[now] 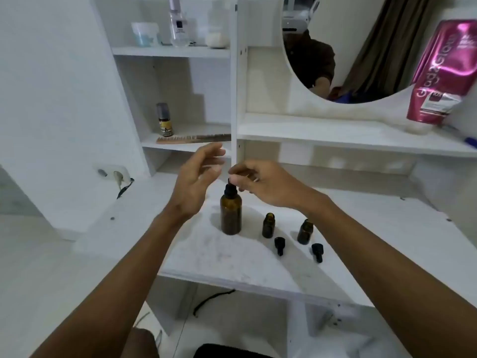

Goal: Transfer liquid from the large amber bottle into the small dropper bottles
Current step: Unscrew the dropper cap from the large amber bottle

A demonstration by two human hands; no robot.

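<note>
The large amber bottle [231, 215] stands upright on the white desk [232, 264], its black dropper cap [230, 189] on top. My right hand [260, 183] pinches the rubber bulb of that cap from above. My left hand [197, 177] hovers just left of the bottle's top, fingers spread, holding nothing. To the right stand two small amber dropper bottles [268, 225] [305, 231], both uncapped. Their two black dropper caps [279, 245] [317, 251] lie on the desk in front of them.
White shelves rise behind the desk, holding a wooden comb [192, 138], a small dark bottle [164, 120] and jars higher up. A round mirror [356, 47] and a pink pouch [444, 71] stand at the back right. A wall socket [113, 173] sits left.
</note>
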